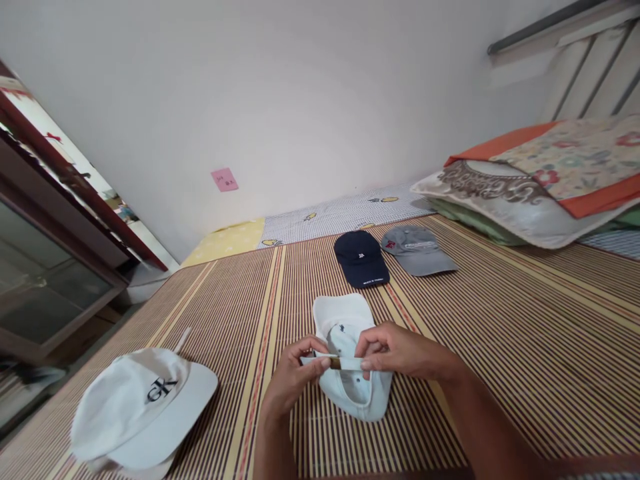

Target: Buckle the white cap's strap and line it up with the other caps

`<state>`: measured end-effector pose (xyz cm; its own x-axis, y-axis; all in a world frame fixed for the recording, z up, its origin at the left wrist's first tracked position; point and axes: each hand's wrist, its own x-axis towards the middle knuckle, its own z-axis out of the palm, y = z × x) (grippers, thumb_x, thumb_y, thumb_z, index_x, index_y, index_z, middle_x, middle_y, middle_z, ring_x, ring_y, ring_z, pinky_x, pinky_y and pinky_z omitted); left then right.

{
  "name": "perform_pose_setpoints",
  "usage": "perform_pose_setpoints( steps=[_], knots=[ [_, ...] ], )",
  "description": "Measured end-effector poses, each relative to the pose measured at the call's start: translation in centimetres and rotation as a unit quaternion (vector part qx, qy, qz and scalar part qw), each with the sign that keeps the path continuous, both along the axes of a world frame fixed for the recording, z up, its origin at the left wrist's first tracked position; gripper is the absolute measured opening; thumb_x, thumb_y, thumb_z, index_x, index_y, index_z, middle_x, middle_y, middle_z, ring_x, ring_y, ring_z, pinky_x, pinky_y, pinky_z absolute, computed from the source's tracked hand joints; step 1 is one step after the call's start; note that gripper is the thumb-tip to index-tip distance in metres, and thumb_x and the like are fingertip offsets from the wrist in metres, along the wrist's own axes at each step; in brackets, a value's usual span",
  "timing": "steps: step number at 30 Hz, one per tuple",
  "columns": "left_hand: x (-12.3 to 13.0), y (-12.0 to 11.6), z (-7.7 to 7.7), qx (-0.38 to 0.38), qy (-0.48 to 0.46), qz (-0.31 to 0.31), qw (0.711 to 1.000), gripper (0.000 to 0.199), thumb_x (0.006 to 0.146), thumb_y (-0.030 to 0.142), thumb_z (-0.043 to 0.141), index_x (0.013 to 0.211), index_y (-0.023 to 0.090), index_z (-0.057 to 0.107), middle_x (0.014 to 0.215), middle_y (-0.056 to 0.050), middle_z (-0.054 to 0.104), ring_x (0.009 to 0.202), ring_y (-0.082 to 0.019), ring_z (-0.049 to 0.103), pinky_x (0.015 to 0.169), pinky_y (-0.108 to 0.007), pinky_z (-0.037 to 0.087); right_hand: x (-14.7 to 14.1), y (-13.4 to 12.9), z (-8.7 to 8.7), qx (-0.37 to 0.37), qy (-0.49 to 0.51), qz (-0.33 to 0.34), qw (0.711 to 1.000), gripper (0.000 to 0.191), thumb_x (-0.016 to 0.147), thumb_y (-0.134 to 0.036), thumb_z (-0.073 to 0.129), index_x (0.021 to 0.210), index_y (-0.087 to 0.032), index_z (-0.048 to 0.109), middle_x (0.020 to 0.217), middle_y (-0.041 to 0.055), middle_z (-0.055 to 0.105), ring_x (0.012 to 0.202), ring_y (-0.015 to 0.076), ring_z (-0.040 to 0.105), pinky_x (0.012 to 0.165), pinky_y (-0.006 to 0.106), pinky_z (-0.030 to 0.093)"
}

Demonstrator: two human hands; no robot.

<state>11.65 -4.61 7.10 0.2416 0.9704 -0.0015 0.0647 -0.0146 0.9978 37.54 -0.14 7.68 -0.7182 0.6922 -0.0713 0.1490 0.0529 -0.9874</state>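
A pale, whitish baseball cap (pixel 345 311) lies upside down on the striped mat, its brim pointing away from me and its inside showing. Across its back opening runs the adjusting strap (pixel 352 363) with a brass-coloured buckle (pixel 335 362). My left hand (pixel 295 373) pinches the strap just left of the buckle between thumb and fingers. On the right side, my right hand (pixel 387 350) grips the strap's other part, thumb below and fingers curled over it. Both hands sit over the cap's opening.
At the left lies a white cap (pixel 143 407) with dark lettering. Beyond my hands rest a navy cap (pixel 361 260) and a grey cap (pixel 419 252), side by side. Pillows (pixel 500 200) are stacked at the right by the wall. The woven mat (pixel 225 320) covers the bed.
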Motion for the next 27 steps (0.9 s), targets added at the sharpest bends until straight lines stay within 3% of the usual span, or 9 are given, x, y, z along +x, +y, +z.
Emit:
perform_pose_setpoints(
  steps=[5,9,12,15,17,20,23,27],
  knots=[
    [-1.2,-0.1,-0.3,-0.009,0.031,-0.016,0.999,0.029,0.079,0.042,0.084,0.091,0.019,0.072,0.08,0.002,0.061,0.071,-0.013,0.052,0.066,-0.026,0.039,0.5,0.1,-0.1,-0.017,0.013,-0.009,1.0,0.026,0.079,-0.041,0.078,0.09,-0.017,0.072,0.076,0.0061,0.08,0.067,0.0189,0.07,0.061,0.026,0.042],
    [-2.2,0.0,-0.3,0.047,0.06,-0.007,0.997,0.021,0.082,0.039,0.08,0.085,0.02,0.072,0.1,-0.005,0.069,0.098,-0.022,0.062,0.088,-0.034,0.044,0.7,0.2,0.1,0.014,-0.001,-0.025,1.0,0.031,0.081,-0.044,0.076,0.094,-0.016,0.073,0.081,0.0067,0.079,0.07,0.0191,0.068,0.063,0.028,0.041],
    [-2.5,0.2,-0.1,0.088,0.076,0.024,0.993,0.017,0.082,0.037,0.08,0.082,0.021,0.072,0.123,-0.009,0.07,0.126,-0.03,0.057,0.111,-0.043,0.036,0.9,0.4,0.1,0.054,-0.026,-0.039,0.997,0.033,0.079,-0.044,0.077,0.095,-0.016,0.076,0.088,0.0068,0.077,0.08,0.0209,0.067,0.07,0.03,0.045],
    [-2.6,0.1,0.1,0.079,0.056,0.019,0.995,0.016,0.084,0.037,0.079,0.084,0.023,0.072,0.119,-0.009,0.074,0.137,-0.031,0.05,0.117,-0.046,0.031,1.0,0.5,-0.1,0.067,-0.049,-0.032,0.996,0.028,0.077,-0.04,0.079,0.09,-0.016,0.078,0.084,0.0042,0.074,0.08,0.0199,0.064,0.072,0.029,0.044],
    [-2.7,-0.1,0.3,0.052,0.025,0.013,0.998,0.018,0.086,0.039,0.077,0.086,0.022,0.071,0.114,-0.008,0.075,0.13,-0.03,0.056,0.11,-0.043,0.038,1.0,0.4,0.0,0.049,-0.04,-0.015,0.998,0.026,0.077,-0.041,0.08,0.084,-0.016,0.077,0.075,0.0014,0.07,0.071,0.0167,0.06,0.066,0.027,0.04],
    [-2.9,-0.6,0.5,0.038,-0.021,0.01,0.999,0.026,0.085,0.043,0.078,0.08,0.02,0.068,0.096,-0.005,0.073,0.096,-0.021,0.064,0.084,-0.032,0.045,1.1,0.0,0.7,0.017,0.028,0.011,0.999,0.032,0.078,-0.047,0.08,0.08,-0.015,0.075,0.067,-0.002,0.062,0.062,0.0121,0.051,0.059,0.024,0.033],
    [-3.1,-1.3,0.7,0.031,-0.059,-0.008,0.998,0.032,0.082,0.045,0.081,0.075,0.018,0.066,0.073,0.0,0.063,0.071,-0.014,0.054,0.066,-0.024,0.038,1.5,-0.7,2.2,0.024,0.097,0.017,0.995,0.039,0.08,-0.053,0.08,0.078,-0.016,0.073,0.064,-0.0039,0.057,0.058,0.0094,0.045,0.055,0.022,0.03],
    [-2.5,-2.5,1.2,0.024,-0.144,-0.028,0.989,0.04,0.076,0.05,0.086,0.073,0.016,0.066,0.064,0.002,0.058,0.059,-0.009,0.046,0.057,-0.022,0.032,1.9,-2.0,4.2,0.019,0.151,0.036,0.988,0.04,0.081,-0.055,0.082,0.08,-0.015,0.075,0.066,-0.0026,0.06,0.059,0.0084,0.048,0.054,0.019,0.033]
  ],
)
